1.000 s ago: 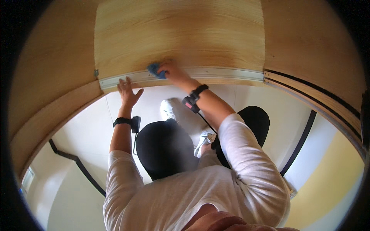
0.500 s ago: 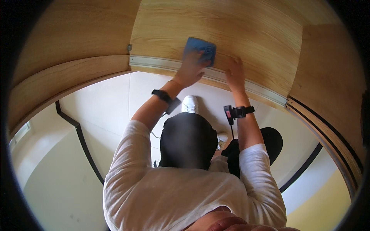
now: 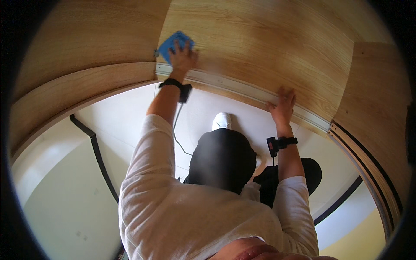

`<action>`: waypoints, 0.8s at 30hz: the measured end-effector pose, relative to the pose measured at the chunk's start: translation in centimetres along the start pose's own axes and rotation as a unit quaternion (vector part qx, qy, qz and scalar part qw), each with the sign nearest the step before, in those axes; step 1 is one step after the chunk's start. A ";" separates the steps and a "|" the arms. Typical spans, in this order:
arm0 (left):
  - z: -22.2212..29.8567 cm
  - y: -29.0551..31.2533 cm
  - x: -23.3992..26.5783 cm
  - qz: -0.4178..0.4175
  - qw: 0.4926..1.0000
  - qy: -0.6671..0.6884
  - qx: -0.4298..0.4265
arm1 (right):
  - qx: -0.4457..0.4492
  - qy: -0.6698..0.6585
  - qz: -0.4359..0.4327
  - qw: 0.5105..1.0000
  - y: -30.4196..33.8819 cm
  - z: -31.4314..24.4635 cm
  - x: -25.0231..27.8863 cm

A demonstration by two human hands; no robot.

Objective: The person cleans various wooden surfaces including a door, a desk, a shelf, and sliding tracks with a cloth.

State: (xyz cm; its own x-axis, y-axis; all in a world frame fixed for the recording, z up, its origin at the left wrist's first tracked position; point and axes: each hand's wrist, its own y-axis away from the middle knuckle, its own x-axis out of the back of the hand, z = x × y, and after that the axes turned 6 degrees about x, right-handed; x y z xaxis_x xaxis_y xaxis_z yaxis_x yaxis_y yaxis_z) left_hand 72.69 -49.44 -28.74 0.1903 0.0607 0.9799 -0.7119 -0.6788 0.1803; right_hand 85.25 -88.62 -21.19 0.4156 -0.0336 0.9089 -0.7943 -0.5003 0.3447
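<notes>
A blue cloth [image 3: 175,45] lies folded against the pale wooden board at its left end, close to a small metal fitting [image 3: 156,53]. My left hand [image 3: 183,58] holds it pressed to the board, fingers spread over the cloth and slightly blurred. Farther right, my right hand [image 3: 284,106] rests at the board's near edge by the light metal rail [image 3: 229,83]. Its fingers are apart and nothing shows in them; whether the palm bears on the rail I cannot tell.
Wooden side panels rise at the left [image 3: 86,82] and right [image 3: 368,86] of the board [image 3: 260,47]. A dark-edged rail [image 3: 364,158] curves down at the right. Below are the pale floor [image 3: 199,108], my white shoe [image 3: 222,121] and a cable [image 3: 177,125] from the left wrist strap.
My left hand has slid left along the board with the blue cloth, from the middle to the left end. My right hand has shifted right and a little nearer, its fingers spreading.
</notes>
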 end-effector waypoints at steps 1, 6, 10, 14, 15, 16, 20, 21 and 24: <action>-2.6 -0.5 -1.4 0.009 0.999 0.020 0.031 | -0.003 0.001 -0.010 1.000 -0.1 -0.2 0.3; -4.6 -3.2 -0.4 -0.030 0.984 0.131 0.120 | -0.020 0.001 -0.035 0.999 0.0 -0.8 0.8; -0.1 -2.3 0.2 0.080 0.980 0.152 0.102 | -0.014 0.017 -0.042 0.999 0.3 -0.8 0.6; 6.5 2.6 3.4 -0.065 0.976 0.159 -0.137 | -0.005 0.022 -0.034 0.999 0.2 -0.2 0.0; 7.0 4.6 2.3 -0.023 0.955 0.205 -0.214 | 0.002 0.019 -0.028 0.999 0.1 -0.3 0.0; 7.4 6.5 0.9 0.019 0.923 0.250 -0.291 | 0.006 0.018 -0.023 1.000 0.1 0.0 0.0; 5.1 7.8 5.4 -0.159 0.859 0.374 -0.312 | 0.007 0.018 -0.011 1.000 0.3 0.0 -0.2; 3.2 7.1 5.8 -0.135 0.880 0.347 -0.295 | 0.014 0.016 -0.003 1.000 0.3 0.1 -0.4; -3.0 5.9 6.4 0.060 0.934 0.350 -0.045 | 0.019 0.014 0.015 1.000 0.3 0.8 -0.9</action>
State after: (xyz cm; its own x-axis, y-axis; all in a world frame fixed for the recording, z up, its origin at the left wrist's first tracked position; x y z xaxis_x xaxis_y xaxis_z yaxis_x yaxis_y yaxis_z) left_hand 67.69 -50.87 -21.12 -0.3595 0.4731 0.8043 -0.7600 -0.6486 0.0418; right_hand 84.95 -89.42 -22.09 0.3788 -0.0251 0.9252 -0.7890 -0.5313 0.3086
